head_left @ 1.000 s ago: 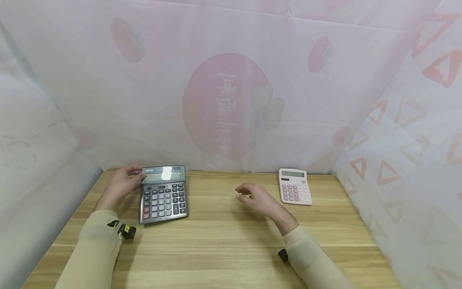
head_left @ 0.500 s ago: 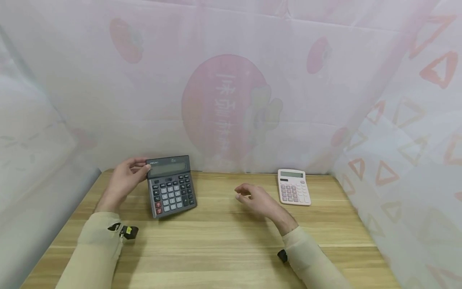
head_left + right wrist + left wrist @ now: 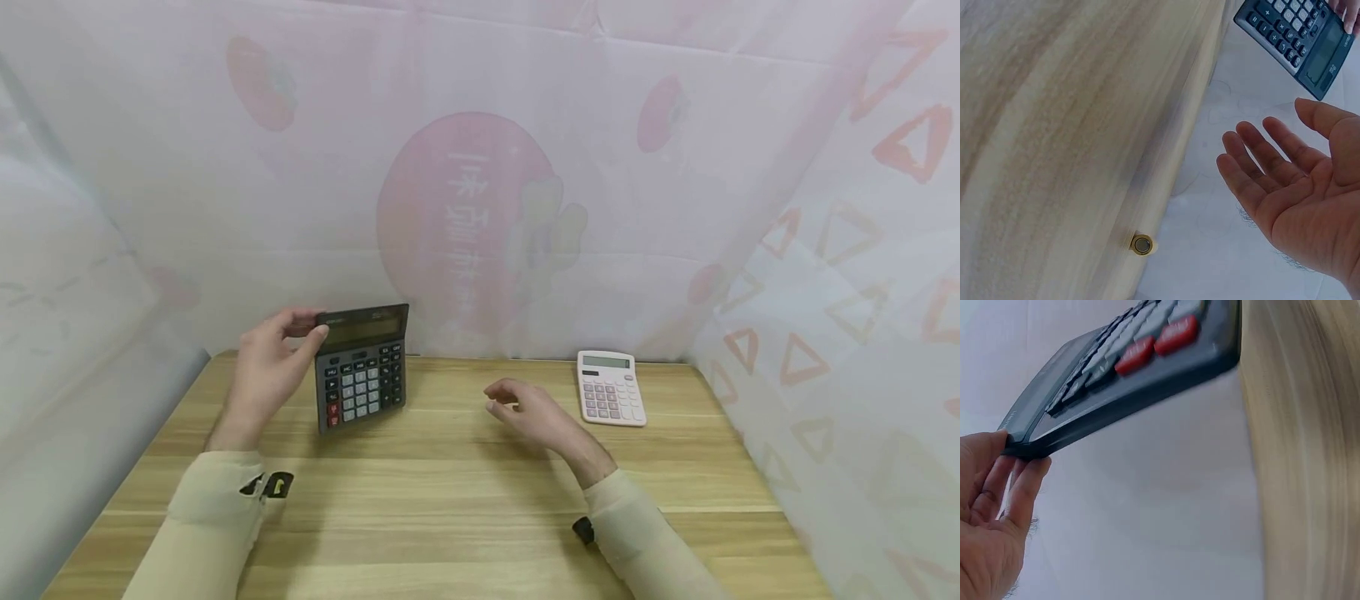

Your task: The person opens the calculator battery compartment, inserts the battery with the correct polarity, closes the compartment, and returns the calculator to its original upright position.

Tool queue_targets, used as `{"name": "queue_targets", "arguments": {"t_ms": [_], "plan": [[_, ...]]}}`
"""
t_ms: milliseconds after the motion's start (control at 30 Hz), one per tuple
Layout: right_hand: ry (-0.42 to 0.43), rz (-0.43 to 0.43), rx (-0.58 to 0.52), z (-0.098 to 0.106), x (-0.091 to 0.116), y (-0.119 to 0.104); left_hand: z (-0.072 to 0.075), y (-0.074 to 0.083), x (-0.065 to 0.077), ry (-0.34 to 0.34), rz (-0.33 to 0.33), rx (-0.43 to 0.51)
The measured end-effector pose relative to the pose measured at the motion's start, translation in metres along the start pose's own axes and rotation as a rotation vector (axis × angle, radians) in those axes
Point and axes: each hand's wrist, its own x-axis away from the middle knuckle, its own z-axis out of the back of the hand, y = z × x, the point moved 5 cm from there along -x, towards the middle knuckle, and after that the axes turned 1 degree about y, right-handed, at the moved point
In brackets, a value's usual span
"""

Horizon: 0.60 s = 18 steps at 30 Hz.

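A large dark grey calculator with grey, black and two red keys is held up off the table, tilted steeply. My left hand pinches its upper left edge, thumb in front and fingers behind. In the left wrist view, the calculator slants away from the pinching fingertips. My right hand hovers over the middle of the table with loosely bent fingers and nothing in it. In the right wrist view its palm shows relaxed fingers, apart from the calculator beyond.
A smaller pink-and-white calculator lies at the back right of the wooden table, to the right of my right hand. A pale printed curtain stands behind the table and along both sides. A small round brass-coloured object shows by the table edge.
My left hand has raised the dark calculator from the table and moved it slightly right, tilting it more upright. The right hand has barely moved.
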Motion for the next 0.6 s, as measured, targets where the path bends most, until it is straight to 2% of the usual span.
{"name": "queue_targets", "arguments": {"t_ms": [133, 300, 433, 600], "plan": [[0.012, 0.026, 0.004, -0.002, 0.0, 0.001, -0.005, 0.019, 0.011, 0.104, -0.18, -0.048], [0.031, 0.049, -0.009, 0.0, -0.001, -0.005, -0.013, 0.038, 0.018, 0.18, -0.373, -0.136], [0.049, 0.055, -0.022, 0.002, -0.001, -0.008, -0.021, 0.048, 0.024, 0.199, -0.5, -0.206], [0.055, 0.052, -0.032, 0.002, -0.002, -0.01, -0.033, 0.059, 0.032, 0.182, -0.641, -0.275]]}}
